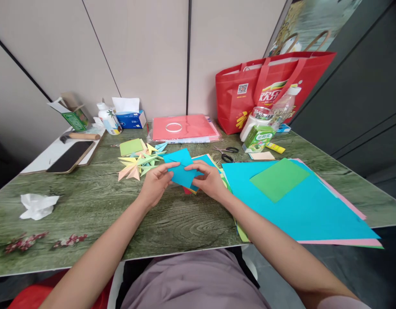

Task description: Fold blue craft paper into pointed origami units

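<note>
Green wood-grain desk (172, 223), and it's busy! Far left, a crumpled tissue (38, 205), alone. Behind it, a pale board (43, 159) carrying a dark phone (70, 156). Centre, a heap of folded paper shapes (138, 164), just beside a small stack of coloured sheets (207, 161). Scissors (226, 153) lie behind those. Right, a big blue sheet (307, 214) overhangs the front edge. At the back: pink paper pack (185, 128), tissue box (131, 118), red bag (265, 88).
</note>
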A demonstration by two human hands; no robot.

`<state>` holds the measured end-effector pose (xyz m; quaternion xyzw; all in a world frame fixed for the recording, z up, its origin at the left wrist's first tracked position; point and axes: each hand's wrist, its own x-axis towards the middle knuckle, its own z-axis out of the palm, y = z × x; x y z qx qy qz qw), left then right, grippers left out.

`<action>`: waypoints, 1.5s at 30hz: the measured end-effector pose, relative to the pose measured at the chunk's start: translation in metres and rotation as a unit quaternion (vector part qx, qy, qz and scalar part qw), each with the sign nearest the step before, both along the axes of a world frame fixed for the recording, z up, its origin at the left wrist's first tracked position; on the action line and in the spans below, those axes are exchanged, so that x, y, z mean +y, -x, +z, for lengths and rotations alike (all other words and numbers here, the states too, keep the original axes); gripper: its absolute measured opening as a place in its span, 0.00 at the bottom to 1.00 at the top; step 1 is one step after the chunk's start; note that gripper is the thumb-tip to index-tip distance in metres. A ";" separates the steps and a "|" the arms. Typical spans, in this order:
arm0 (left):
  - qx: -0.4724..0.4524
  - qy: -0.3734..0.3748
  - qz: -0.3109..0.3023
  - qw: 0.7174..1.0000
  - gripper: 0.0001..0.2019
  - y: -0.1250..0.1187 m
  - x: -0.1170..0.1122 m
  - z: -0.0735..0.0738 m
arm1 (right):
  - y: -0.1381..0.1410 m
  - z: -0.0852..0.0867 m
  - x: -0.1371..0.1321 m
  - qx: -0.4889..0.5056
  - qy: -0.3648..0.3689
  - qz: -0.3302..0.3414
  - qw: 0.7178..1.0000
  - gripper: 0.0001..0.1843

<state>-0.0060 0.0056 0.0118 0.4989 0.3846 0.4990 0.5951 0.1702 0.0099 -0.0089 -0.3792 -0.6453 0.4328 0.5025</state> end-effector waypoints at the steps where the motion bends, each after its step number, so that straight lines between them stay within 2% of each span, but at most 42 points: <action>1: -0.002 0.002 -0.002 1.000 0.16 0.000 0.000 0.000 | -0.001 0.000 0.001 -0.002 0.000 0.001 1.000 0.17; 12: -0.009 0.013 -0.003 1.000 0.18 0.001 0.000 0.001 | -0.004 0.005 0.002 -0.012 0.008 0.007 1.000 0.17; 19: -0.020 0.033 -0.021 0.999 0.22 0.002 0.000 0.004 | -0.008 0.003 0.004 0.005 0.008 0.032 0.999 0.12; 29: -0.016 0.041 -0.025 0.999 0.23 0.002 0.001 0.002 | -0.010 0.006 0.005 -0.016 -0.014 0.058 0.998 0.10; 45: -0.024 0.045 0.033 0.998 0.22 -0.002 0.001 -0.007 | -0.009 0.003 0.005 -0.047 -0.051 0.073 0.995 0.11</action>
